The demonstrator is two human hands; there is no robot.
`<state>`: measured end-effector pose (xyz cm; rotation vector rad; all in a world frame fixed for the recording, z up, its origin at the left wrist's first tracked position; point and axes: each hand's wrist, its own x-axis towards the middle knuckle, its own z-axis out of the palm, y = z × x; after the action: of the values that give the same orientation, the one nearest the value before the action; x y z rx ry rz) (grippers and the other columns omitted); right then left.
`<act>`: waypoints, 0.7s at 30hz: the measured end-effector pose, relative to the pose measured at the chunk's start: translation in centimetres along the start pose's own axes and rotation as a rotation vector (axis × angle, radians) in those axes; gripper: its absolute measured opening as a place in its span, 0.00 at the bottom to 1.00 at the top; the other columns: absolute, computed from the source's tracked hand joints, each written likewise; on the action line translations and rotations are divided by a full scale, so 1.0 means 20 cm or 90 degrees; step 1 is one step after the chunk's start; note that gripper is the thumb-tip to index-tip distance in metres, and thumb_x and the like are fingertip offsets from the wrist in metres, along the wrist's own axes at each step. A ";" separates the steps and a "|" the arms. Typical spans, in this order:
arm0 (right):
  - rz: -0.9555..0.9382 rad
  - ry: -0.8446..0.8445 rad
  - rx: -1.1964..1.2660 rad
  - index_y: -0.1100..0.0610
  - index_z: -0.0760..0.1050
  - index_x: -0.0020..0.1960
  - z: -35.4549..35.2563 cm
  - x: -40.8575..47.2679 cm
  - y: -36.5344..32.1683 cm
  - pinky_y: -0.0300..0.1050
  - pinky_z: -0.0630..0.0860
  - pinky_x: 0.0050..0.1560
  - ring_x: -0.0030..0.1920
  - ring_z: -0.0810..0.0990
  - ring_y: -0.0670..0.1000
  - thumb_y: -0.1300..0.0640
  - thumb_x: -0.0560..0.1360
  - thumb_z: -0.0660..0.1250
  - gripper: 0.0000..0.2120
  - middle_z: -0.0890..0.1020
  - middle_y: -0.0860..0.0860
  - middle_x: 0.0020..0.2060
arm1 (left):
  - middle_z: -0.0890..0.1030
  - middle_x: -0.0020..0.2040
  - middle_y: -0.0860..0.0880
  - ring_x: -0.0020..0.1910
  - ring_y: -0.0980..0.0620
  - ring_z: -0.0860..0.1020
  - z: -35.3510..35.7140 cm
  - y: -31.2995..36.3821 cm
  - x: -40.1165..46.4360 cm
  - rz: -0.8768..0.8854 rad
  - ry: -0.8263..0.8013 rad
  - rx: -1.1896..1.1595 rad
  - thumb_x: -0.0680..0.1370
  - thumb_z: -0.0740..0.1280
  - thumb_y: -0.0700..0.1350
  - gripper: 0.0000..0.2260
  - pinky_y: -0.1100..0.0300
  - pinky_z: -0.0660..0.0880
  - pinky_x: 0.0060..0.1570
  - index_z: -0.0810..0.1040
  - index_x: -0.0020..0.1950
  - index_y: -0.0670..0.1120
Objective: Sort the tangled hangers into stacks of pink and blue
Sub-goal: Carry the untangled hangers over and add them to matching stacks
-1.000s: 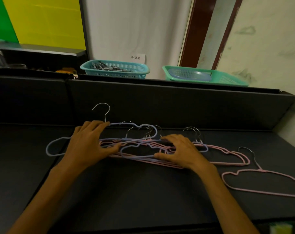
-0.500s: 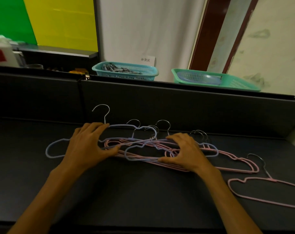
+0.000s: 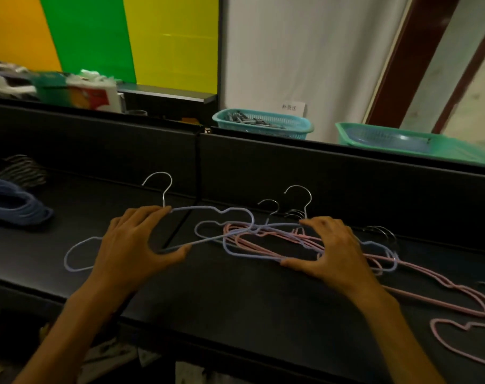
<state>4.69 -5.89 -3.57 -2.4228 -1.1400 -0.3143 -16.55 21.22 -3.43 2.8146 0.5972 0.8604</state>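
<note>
On the dark matte tabletop, the left hand pinches a thin blue hanger with chrome hook, while the right hand presses, fingers spread, on the tangled pink-and-blue pile.

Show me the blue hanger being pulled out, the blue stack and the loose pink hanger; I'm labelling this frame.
blue hanger (image 3: 213, 210): head view, top bar.
blue stack (image 3: 12, 203): head view, middle.
loose pink hanger (image 3: 441, 345): head view, left loop.

Two bare forearms, no sleeves, left hand, right hand
</note>
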 end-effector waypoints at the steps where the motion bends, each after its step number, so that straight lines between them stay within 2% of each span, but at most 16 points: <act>1: -0.003 0.003 0.005 0.48 0.66 0.69 0.02 0.01 -0.05 0.42 0.61 0.62 0.64 0.66 0.49 0.25 0.58 0.62 0.45 0.69 0.50 0.65 | 0.76 0.61 0.45 0.60 0.46 0.72 -0.03 -0.04 -0.02 -0.005 0.011 0.002 0.65 0.61 0.70 0.38 0.51 0.67 0.57 0.72 0.67 0.46; 3: -0.010 0.007 0.004 0.48 0.66 0.69 0.06 0.05 -0.15 0.43 0.62 0.62 0.65 0.66 0.50 0.23 0.58 0.64 0.46 0.69 0.51 0.65 | 0.76 0.61 0.46 0.60 0.48 0.72 -0.10 -0.15 -0.07 -0.017 0.020 0.011 0.65 0.61 0.69 0.38 0.52 0.67 0.56 0.72 0.67 0.47; 7: -0.030 0.011 -0.013 0.50 0.67 0.68 0.19 0.12 -0.43 0.48 0.65 0.63 0.64 0.68 0.53 0.22 0.57 0.57 0.48 0.71 0.52 0.64 | 0.77 0.60 0.47 0.58 0.47 0.74 -0.27 -0.44 -0.19 -0.040 0.046 0.031 0.65 0.61 0.69 0.37 0.50 0.69 0.56 0.74 0.66 0.46; 12: -0.054 0.012 0.014 0.49 0.68 0.68 0.40 0.20 -0.92 0.49 0.67 0.63 0.63 0.69 0.52 0.18 0.55 0.54 0.51 0.71 0.51 0.63 | 0.77 0.61 0.48 0.59 0.48 0.74 -0.50 -0.90 -0.39 -0.078 0.060 0.054 0.65 0.63 0.68 0.37 0.49 0.70 0.57 0.75 0.66 0.46; 21: -0.093 0.005 0.035 0.48 0.69 0.67 0.73 0.35 -1.72 0.47 0.65 0.63 0.62 0.70 0.50 0.21 0.57 0.59 0.46 0.73 0.50 0.62 | 0.77 0.61 0.47 0.59 0.47 0.74 -0.85 -1.63 -0.66 -0.116 0.047 0.091 0.65 0.62 0.70 0.38 0.47 0.72 0.55 0.74 0.66 0.46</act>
<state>-17.23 25.15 -3.70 -2.2943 -1.3091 -0.3334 -46.85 45.77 -3.98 2.8048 0.9451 0.9237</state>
